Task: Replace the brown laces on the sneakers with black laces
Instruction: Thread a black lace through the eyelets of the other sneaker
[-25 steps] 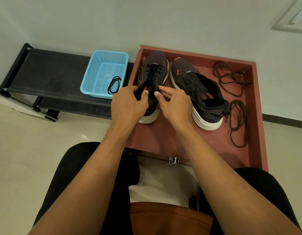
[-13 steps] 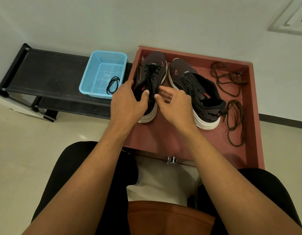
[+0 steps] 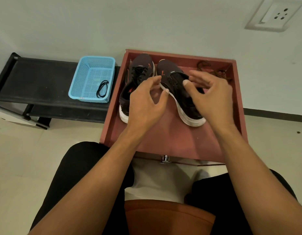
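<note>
Sneakers (image 3: 170,77) of dark fabric with white soles are sitting in a reddish-brown wooden tray (image 3: 111,106), the left one laced in black. The left hand (image 3: 147,102) is hovering between them, the right hand (image 3: 213,95) above the right one, both loosely spread, gripping nothing. Tangled brown laces (image 3: 219,72) are lying in its far right corner. A black lace (image 3: 102,89) is resting in a blue plastic mesh basket (image 3: 82,78) beside the tray.

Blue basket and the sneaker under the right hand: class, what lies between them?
In the head view, the tray wall and the other sneaker, laced black, lie between the blue basket and that sneaker.
</note>
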Demonstrator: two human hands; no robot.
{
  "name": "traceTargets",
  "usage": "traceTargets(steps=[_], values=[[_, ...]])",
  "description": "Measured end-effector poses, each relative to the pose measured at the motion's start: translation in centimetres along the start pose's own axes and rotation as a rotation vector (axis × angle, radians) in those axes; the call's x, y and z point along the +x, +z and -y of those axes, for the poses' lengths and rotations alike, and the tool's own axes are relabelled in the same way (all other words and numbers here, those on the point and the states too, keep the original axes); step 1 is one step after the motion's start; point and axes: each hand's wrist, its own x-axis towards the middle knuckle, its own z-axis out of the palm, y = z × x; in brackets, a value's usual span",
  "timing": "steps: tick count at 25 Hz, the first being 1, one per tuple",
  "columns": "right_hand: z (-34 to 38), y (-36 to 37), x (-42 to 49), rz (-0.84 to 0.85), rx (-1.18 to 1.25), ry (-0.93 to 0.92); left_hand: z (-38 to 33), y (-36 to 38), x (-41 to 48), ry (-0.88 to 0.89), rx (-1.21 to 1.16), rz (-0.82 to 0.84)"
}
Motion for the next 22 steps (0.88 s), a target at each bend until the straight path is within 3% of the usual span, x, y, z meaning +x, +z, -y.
traceTargets(steps=[5,10,14,18,22], values=[[-2.8,-3.1,0.8,-0.07,-0.078,0.068,-0.4,2.6,-0.2,-0.044,0.041,0.114],[-5.7,-2.5,1.8,0.044,-0.167,0.206,0.0,3.9,-0.7,-0.045,0.161,0.312],[-6.1,-1.9,2.4,0.081,-0.074,0.307,-0.1,4.6,-1.1,-0.082,0.226,0.446],[-5.9,-1.8,2.0,0.106,-0.095,0.332,0.0,4.4,-0.8,-0.125,0.222,0.432],[-4.9,-2.0,1.5,0.184,-0.154,0.356,0.0,2.8,-0.8,-0.147,0.209,0.295]])
